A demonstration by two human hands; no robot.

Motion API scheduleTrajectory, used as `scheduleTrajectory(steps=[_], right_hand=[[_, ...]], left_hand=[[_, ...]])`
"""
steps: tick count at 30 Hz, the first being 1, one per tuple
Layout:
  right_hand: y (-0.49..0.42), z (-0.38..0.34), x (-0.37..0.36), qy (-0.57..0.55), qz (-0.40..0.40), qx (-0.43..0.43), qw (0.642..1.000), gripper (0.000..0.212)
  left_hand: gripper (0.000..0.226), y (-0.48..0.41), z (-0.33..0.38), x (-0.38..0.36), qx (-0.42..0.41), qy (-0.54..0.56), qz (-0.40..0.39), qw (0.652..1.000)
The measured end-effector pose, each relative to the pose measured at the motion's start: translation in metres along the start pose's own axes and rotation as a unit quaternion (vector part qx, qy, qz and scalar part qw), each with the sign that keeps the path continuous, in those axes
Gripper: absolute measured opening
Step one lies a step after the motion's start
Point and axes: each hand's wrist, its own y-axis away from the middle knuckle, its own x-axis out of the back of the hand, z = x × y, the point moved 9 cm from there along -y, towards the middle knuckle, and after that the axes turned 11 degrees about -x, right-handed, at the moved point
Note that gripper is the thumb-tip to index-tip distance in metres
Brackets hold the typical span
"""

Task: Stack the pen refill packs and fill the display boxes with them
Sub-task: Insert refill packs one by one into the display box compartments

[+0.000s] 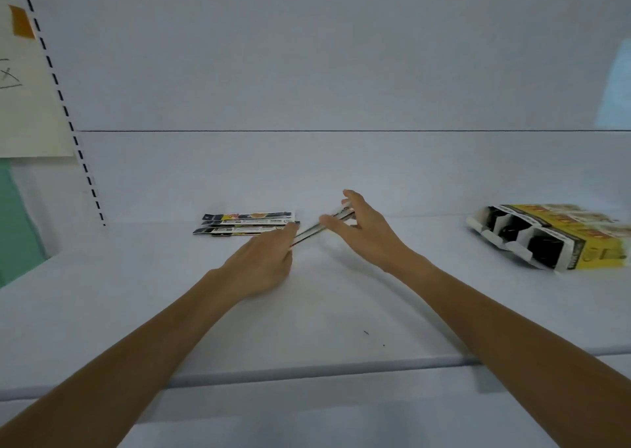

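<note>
On a white shelf before a pale back panel, the left hand grips the near end of a pack stack and the right hand pinches its far end. Its long axis runs near-left to far-right. Loose packs lie crosswise just behind, and the yellow display box, far right, is cut off and blurred.
</note>
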Motion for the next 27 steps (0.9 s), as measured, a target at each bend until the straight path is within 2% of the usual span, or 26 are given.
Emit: scheduleTrajectory(steps=[4,8,12,16,21,24,27], right_hand=[[-0.003,0.022,0.056,0.006,0.064,0.021,0.998,0.041],[0.006,0.041,0.121,0.046,0.106,0.087,0.989,0.036],[0.017,0.068,0.2,0.152,0.133,0.149,0.968,0.035],[0.025,0.121,0.279,0.197,0.155,0.113,0.961,0.037],[0.026,0.199,0.346,0.265,0.154,0.035,0.951,0.036],[0.025,0.24,0.366,0.248,0.14,-0.014,0.958,0.037],[0.027,0.254,0.368,0.211,0.149,0.009,0.966,0.034]], left_hand=[[0.006,-0.026,0.044,-0.009,-0.012,-0.033,0.017,0.999],[0.027,-0.06,0.1,-0.016,-0.023,-0.038,0.063,0.997],[0.032,-0.095,0.16,-0.022,-0.033,-0.024,0.106,0.994],[0.027,-0.112,0.201,-0.032,-0.022,0.01,0.139,0.99],[0.032,-0.123,0.226,-0.056,0.004,-0.01,0.098,0.995],[0.032,-0.126,0.235,-0.061,0.0,-0.016,0.089,0.996],[0.03,-0.129,0.242,-0.069,0.0,-0.041,0.069,0.997]])
